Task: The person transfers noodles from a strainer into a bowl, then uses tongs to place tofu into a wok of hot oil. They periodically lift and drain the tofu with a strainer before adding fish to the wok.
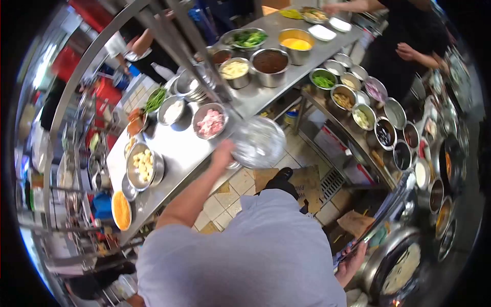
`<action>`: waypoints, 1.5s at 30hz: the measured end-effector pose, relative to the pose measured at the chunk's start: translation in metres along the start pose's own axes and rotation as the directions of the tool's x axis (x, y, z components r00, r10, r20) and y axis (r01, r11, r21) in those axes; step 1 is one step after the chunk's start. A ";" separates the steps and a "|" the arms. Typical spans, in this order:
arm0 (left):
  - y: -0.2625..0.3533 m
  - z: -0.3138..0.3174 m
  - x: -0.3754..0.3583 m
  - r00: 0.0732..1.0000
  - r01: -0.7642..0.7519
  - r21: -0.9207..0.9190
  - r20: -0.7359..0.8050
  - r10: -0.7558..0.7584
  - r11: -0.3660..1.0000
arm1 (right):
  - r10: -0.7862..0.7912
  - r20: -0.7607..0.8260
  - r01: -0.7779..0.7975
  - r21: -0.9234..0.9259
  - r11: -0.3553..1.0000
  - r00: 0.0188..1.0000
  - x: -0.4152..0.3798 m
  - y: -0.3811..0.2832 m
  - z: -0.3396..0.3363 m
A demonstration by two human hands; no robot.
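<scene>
My left hand (222, 156) grips the rim of a shiny round metal bowl (259, 143), smeared by motion, over the gap beside the steel counter (186, 171). Near it on the counter sits a bowl of pink raw meat pieces (210, 123). My right hand (353, 263) is low at the right, its fingers curled at the lower end of a long dark bar-like edge (376, 225). I cannot make out exactly what the fingers hold. Beside that hand is a wok (365, 273) with a pale, flat food (403, 268) in it.
Bowls of yellow chunks (143, 165) and orange crumbs (121, 210) stand on the left counter. Pots of brown sauce (270, 62) and yellow liquid (296, 43) are at the back. Several ingredient bowls line the right shelf (332, 115). A person (409, 51) stands at the upper right. Cardboard (307, 187) covers floor tiles.
</scene>
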State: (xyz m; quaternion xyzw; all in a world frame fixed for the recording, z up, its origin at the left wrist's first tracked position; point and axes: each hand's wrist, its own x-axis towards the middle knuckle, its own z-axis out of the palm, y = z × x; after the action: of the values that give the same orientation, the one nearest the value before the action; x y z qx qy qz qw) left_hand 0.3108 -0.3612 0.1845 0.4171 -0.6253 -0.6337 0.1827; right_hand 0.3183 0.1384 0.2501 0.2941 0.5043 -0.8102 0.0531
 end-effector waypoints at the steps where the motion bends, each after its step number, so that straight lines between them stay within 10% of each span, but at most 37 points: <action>1: 0.018 -0.041 0.006 1.000 -0.021 -0.145 -0.018 0.019 0.989 | 0.016 0.038 -0.014 -0.045 0.999 0.999 0.014 0.005 0.001; 4: 0.073 -0.129 0.027 0.882 -0.283 0.048 -0.380 0.280 0.958 | 0.001 0.135 0.015 -0.120 0.993 0.991 0.033 -0.008 0.046; 9: 0.125 -0.172 0.110 0.821 -0.417 -0.124 -0.477 0.315 0.900 | -0.070 0.321 0.135 -0.186 0.973 0.945 0.063 -0.026 0.082; 11: 0.138 -0.139 0.113 0.977 -0.199 -0.470 -0.161 0.138 0.860 | -0.131 0.339 0.190 -0.147 0.971 0.932 0.069 -0.025 0.083; 15: 0.075 -0.017 0.071 0.969 0.029 -0.250 0.243 0.034 0.968 | -0.086 0.108 0.116 -0.312 0.943 0.990 0.039 -0.027 0.076; 17: 0.070 0.069 0.008 0.693 0.359 0.058 0.652 -0.308 0.931 | -0.029 0.104 0.046 -0.170 0.984 0.994 0.030 -0.023 0.060; 21: -0.002 0.188 -0.043 0.311 0.180 0.452 0.816 -0.487 0.874 | -0.300 0.039 0.293 -0.358 0.886 0.953 -0.006 0.001 0.007; 23: -0.018 0.225 -0.051 0.205 0.096 0.531 0.817 -0.539 0.842 | -0.430 -0.013 0.289 -0.722 0.628 0.903 -0.026 0.037 -0.018; 28: -0.041 0.296 -0.040 0.096 -0.192 0.666 0.744 -0.661 0.721 | -0.123 -0.340 -0.158 -0.688 0.709 0.932 -0.076 0.118 -0.030; 32: -0.062 0.355 -0.056 0.121 -0.402 0.680 0.703 -0.700 0.614 | 0.141 -0.653 -0.596 -0.553 0.582 0.744 -0.119 0.183 -0.037; 36: -0.132 0.428 -0.093 -0.322 -0.427 0.603 0.594 -0.737 0.673 | 0.149 -0.939 -0.801 -0.172 0.574 0.309 -0.184 0.227 -0.001; 37: -0.142 0.441 -0.116 -0.304 -0.530 0.584 0.546 -0.781 0.615 | 0.085 -0.981 -0.792 -0.089 0.604 0.175 -0.193 0.235 0.021; 38: -0.166 0.464 -0.126 -0.528 -0.404 0.625 0.437 -0.728 0.668 | 0.109 -0.990 -0.841 -0.014 0.541 0.086 -0.194 0.249 0.035; 39: -0.187 0.494 -0.133 -0.287 -0.613 0.596 0.443 -0.849 0.518 | 0.189 -0.982 -0.807 0.109 0.580 0.003 -0.194 0.255 0.049; 42: -0.221 0.546 -0.195 0.054 -0.476 0.706 0.619 -0.783 0.525 | 0.321 -0.931 -0.766 0.331 0.551 -0.172 -0.192 0.230 0.093; 45: -0.199 0.554 -0.249 -0.211 -0.546 0.519 0.674 -0.708 0.658 | 0.338 -0.915 -0.754 0.380 0.536 -0.221 -0.190 0.225 0.123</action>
State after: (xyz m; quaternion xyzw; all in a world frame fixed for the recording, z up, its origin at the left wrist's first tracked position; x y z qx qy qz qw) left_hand 0.0949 0.2104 -0.0008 -0.1633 -0.6630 -0.3890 -0.6185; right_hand 0.5082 -0.1153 0.2136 0.9126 0.3366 -0.1947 0.1261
